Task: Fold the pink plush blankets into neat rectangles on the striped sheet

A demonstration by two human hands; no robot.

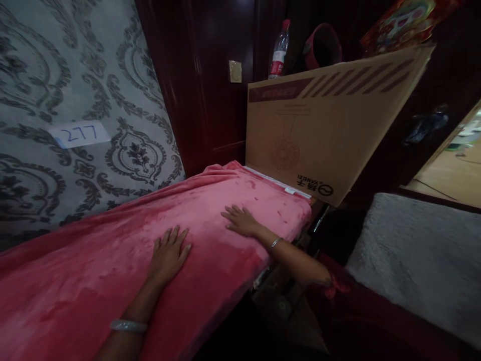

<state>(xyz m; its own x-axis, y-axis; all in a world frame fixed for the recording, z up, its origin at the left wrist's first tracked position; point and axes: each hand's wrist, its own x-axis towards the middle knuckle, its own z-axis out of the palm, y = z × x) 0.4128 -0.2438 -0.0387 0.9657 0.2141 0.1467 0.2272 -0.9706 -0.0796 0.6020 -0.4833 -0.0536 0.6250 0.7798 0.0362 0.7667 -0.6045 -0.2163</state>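
Note:
A pink fleece blanket (pixel 93 260) is spread over a long raised surface that runs from the lower left to the middle. My left hand (pixel 169 253) lies flat on it, palm down, fingers spread, with a pale bangle on the wrist. My right hand (pixel 240 220) also rests flat on the blanket, farther along near its far end, fingers apart, a thin bracelet on the wrist. Neither hand holds anything.
A large cardboard box (pixel 323 130) with a fan drawing stands at the blanket's far end. A plastic bottle (pixel 279 50) and a red container (pixel 323 47) sit behind it. Patterned wallpaper with a "277" label (pixel 79 134) lines the left. A grey fuzzy cushion (pixel 417 255) lies at the right.

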